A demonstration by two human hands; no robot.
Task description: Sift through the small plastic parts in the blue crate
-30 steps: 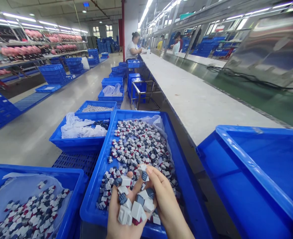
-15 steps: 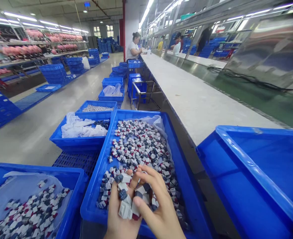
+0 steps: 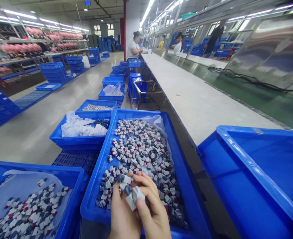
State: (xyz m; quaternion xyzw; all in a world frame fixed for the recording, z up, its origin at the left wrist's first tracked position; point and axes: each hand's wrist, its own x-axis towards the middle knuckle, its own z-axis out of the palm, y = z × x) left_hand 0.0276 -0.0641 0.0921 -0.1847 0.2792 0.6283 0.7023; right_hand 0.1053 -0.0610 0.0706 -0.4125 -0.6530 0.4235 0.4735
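Cupped over the near end of a blue bin (image 3: 96, 186), my left hand (image 3: 123, 212) holds several small white and dark grey plastic pieces (image 3: 123, 186). Its fingers curl around them from the left and below. My right hand (image 3: 152, 207) is closed against it, with the thumb and fingers on one white plastic piece (image 3: 138, 194). Both hands touch each other, and the lower pieces are hidden between the palms. Under the hands, the bin is lined with a clear bag and holds a heap of white, dark grey and dark red plastic pieces (image 3: 141, 142).
Another blue bin (image 3: 69, 171) with similar pieces stands at lower left. A smaller bin (image 3: 79, 143) with a white bag lies beyond it. On the right, a tilted blue bin (image 3: 248, 166) adjoins a long white table (image 3: 186, 89). A person (image 3: 134, 48) sits farther along the table.
My right hand has drawn in closer to my left, and its spread fingers have closed onto a white piece. Fewer of the pieces between the hands are visible now.
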